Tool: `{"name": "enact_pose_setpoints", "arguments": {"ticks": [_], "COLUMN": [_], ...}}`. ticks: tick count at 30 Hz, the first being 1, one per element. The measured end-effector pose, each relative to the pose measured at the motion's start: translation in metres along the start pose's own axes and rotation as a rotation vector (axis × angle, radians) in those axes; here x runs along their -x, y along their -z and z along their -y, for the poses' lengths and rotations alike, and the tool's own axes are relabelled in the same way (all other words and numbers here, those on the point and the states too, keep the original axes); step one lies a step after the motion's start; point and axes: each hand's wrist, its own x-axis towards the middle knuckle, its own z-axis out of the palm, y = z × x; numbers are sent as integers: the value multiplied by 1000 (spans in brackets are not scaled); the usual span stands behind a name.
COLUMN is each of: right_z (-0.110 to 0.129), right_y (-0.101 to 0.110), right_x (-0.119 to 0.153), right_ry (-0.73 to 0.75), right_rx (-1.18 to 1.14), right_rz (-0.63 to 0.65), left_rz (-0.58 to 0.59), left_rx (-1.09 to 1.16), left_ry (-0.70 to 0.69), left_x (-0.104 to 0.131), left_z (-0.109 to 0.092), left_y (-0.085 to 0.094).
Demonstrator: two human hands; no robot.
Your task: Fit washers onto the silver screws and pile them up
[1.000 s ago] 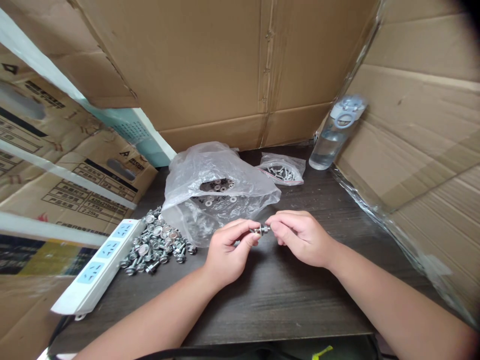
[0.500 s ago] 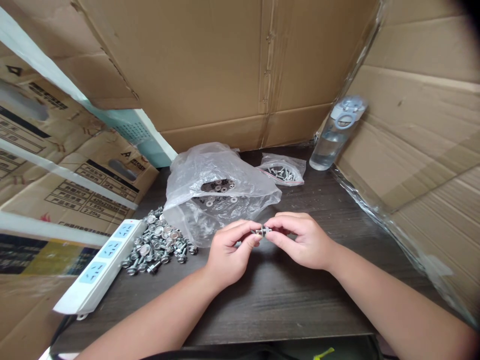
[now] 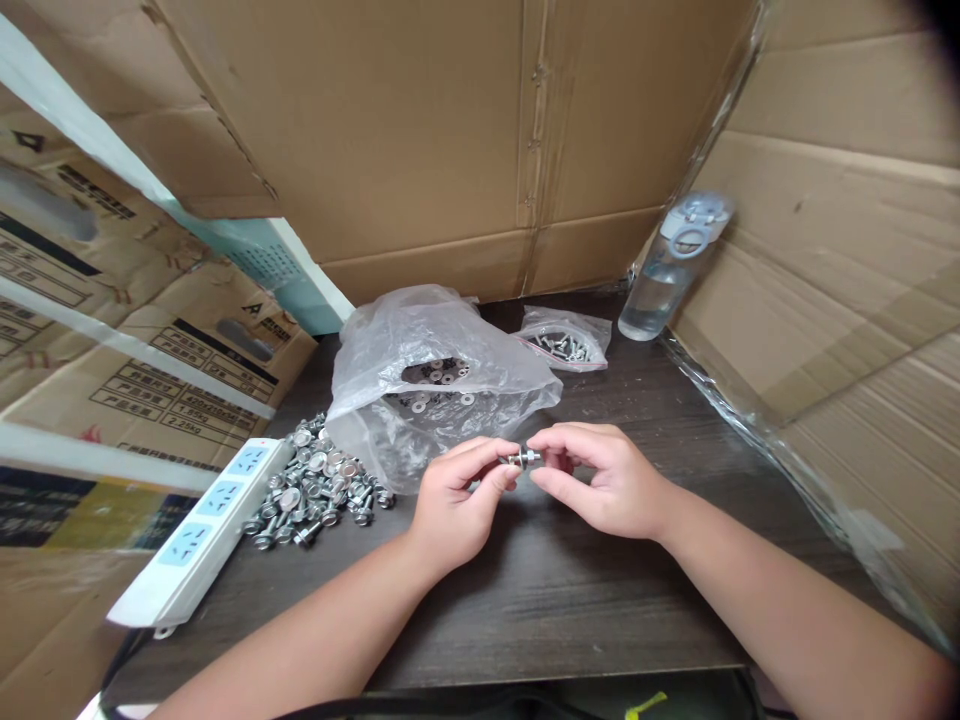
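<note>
The left hand [image 3: 461, 505] pinches a bolt [image 3: 525, 457] between thumb and fingers, its nutted end pointing at the right hand [image 3: 611, 480]. That hand's thumb and forefinger stand parted around this end; whether either touches it is hard to tell. Beneath both hands is the table [image 3: 585, 610]. Left of the left hand lie a power strip [image 3: 199, 530] and, nearer, a pile of bolts [image 3: 315, 480]. Just beyond the hands sits a bag [image 3: 420, 330] of washers [image 3: 448, 379]; farther, a small bag [image 3: 592, 325] of screws [image 3: 568, 348]. Beyond the right hand stands a bottle [image 3: 660, 290], before cardboard [image 3: 420, 130].
</note>
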Motion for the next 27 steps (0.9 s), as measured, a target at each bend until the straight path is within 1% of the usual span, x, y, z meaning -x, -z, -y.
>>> {"name": "enact_pose_setpoints", "arguments": {"ticks": [8, 13, 18, 20, 24, 27], "right_z": [2, 3, 2, 1, 2, 3], "right_y": [-1, 2, 2, 1, 0, 0], "right_x": [-3, -5, -3, -2, -1, -3], "right_ry": [14, -8, -59, -48, -9, 16], "right_rx": [20, 4, 14, 5, -1, 21], "right_rz": [28, 61, 3, -14, 23, 26], "left_rz": [8, 6, -16, -25, -21, -11], "left_rx": [25, 39, 55, 85, 150, 162], "left_ry": [-20, -2, 68, 86, 114, 107], "left_x": [2, 1, 0, 1, 2, 3], "left_z": [1, 1, -2, -2, 0, 1], "left_y": [-1, -1, -1, -1, -1, -2]}}
